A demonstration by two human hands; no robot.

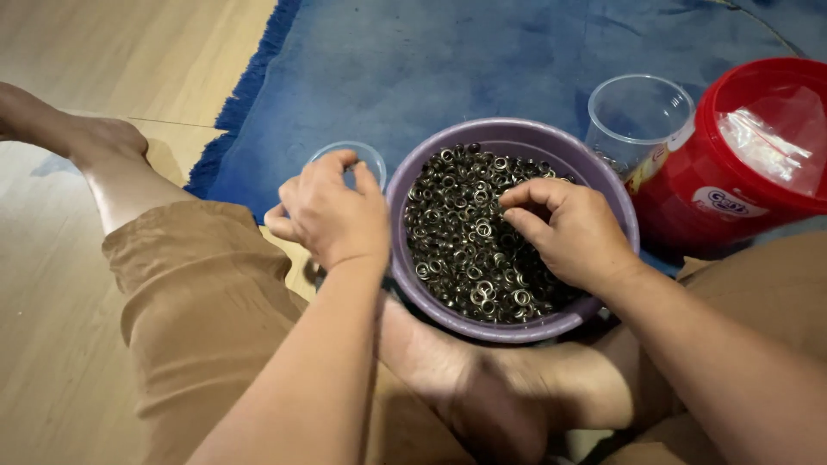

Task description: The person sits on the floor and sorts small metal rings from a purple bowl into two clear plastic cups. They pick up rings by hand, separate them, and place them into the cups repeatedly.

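A blue rug (482,60) covers the far floor, and on it, between the person's folded legs, sits a purple bowl (405,185) heaped nearly full with small metal rings (465,241). By that heap, the sorting looks barely begun, with most rings left in the bowl.

A red tub (732,172) at the far right is cut off by the picture's edge, and glare on its plastic film hides the inside. A clear cup (637,112) stands just left of it; it looks almost empty.

The right hand (573,232) rests on the rings, its fingers (525,196) curled together, seemingly pinching a few, though the pinch itself is hidden. The left hand (332,215) lies just left of the bowl, its fingers bent around a small clear cup (366,159). That hand covers most of the cup, so I cannot tell how many rings it has.
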